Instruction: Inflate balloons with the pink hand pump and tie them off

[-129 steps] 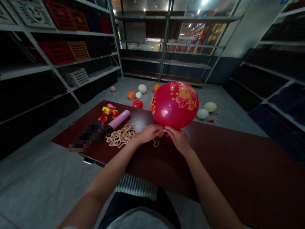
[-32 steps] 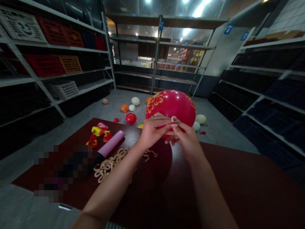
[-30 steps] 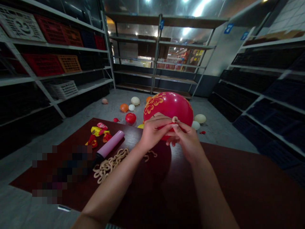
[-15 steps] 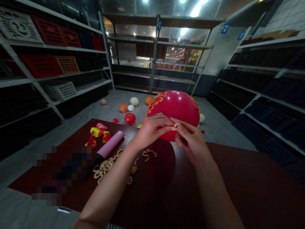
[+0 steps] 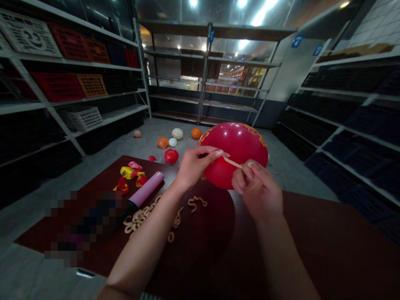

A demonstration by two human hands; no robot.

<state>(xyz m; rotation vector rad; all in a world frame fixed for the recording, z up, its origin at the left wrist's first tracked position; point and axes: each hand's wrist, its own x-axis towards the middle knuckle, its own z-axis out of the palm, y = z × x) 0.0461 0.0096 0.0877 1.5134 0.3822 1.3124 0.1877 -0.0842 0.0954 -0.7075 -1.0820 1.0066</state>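
Observation:
A large red balloon (image 5: 231,137) with yellow print hangs over the far edge of the dark brown table (image 5: 300,233). My left hand (image 5: 200,164) pinches the balloon's neck at its near side. From there a beige string (image 5: 233,162) stretches to my right hand (image 5: 258,183), whose fingers are closed on its other end. Curled beige strings (image 5: 137,221) lie in a pile left of my left forearm, and a loose one (image 5: 196,203) lies beyond it. A pink pump (image 5: 146,189) rests beside the pile, near crumpled red and yellow balloons (image 5: 127,172).
Small orange, white and red balloons (image 5: 171,156) are scattered on the grey floor (image 5: 150,146) beyond the table. Shelves with crates (image 5: 65,87) stand at the left, a metal rack (image 5: 203,100) at the back, and dark crates (image 5: 353,141) at the right.
My hands were together at the balloon's neck and have moved apart. My right hand has pulled the beige string out towards the right and nearer. The balloon has turned slightly.

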